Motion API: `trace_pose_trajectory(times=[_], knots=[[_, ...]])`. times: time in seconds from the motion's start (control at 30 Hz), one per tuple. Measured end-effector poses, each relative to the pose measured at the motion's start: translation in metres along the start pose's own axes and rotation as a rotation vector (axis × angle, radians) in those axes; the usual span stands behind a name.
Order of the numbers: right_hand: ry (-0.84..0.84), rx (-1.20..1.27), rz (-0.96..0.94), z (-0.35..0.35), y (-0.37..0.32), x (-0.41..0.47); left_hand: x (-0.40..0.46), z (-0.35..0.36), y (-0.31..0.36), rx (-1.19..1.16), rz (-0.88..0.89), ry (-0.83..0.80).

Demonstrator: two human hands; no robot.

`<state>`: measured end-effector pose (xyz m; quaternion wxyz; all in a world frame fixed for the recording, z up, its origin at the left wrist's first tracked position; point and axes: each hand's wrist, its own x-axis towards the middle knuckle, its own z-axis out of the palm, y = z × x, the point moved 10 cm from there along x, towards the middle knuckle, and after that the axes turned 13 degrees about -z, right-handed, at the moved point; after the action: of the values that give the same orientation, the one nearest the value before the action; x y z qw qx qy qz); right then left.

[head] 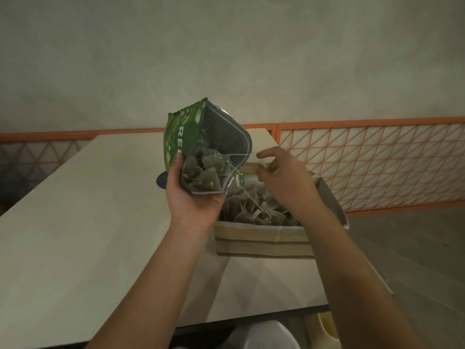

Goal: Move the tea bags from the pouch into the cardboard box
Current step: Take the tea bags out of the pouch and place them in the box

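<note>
Green pouch (187, 137) gripped by left hand (193, 195); right hand (284, 177) fingers loosely spread beside its mouth. Tangled strings (241, 157) could drag bags (201, 177) past the box (261, 240).

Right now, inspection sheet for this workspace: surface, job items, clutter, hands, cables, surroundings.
Surface: pale table, box near its right edge.
Job's things: green pouch open, held tilted over the cardboard box; pyramid tea bags remain inside it; more tea bags in the box, one string trailing from the pouch to the box.
Clutter: nothing seen.
Hands: left hand has a grip on the pouch's lower end; right hand above the box, fingers loosely spread, holding nothing visible.
Cables: nothing seen.
Surroundings: plain wall, orange lattice railing, white chair below the table edge.
</note>
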<state>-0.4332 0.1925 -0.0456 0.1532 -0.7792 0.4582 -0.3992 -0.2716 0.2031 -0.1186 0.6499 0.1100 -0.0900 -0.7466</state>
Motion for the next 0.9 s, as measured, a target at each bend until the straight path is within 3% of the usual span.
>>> trace_pose_trajectory(times=[0.1,0.23,0.3,0.37,0.5,0.67,0.9], knots=[[-0.005,0.087,0.056,0.015,0.019,-0.016,-0.002,0.001,0.001,0.002,0.018,0.017],[0.228,-0.15,-0.043,0.001,0.006,-0.038,-0.004,0.001,0.0,0.017,0.02,0.036],[0.313,-0.133,-0.131,-0.003,-0.009,-0.045,-0.004,0.0,-0.002,0.027,0.014,0.04],[0.297,-0.019,-0.2,0.004,-0.02,-0.045,-0.004,0.001,-0.003,0.041,0.006,0.042],[0.108,0.127,-0.129,0.028,-0.019,-0.035,-0.005,0.0,-0.006,0.084,-0.007,0.056],[0.196,0.129,-0.181,-0.002,-0.039,-0.016,-0.002,-0.001,-0.002,0.067,0.012,0.046],[0.207,0.359,-0.201,-0.034,-0.08,0.028,0.0,-0.004,0.0,0.058,0.029,0.048]])
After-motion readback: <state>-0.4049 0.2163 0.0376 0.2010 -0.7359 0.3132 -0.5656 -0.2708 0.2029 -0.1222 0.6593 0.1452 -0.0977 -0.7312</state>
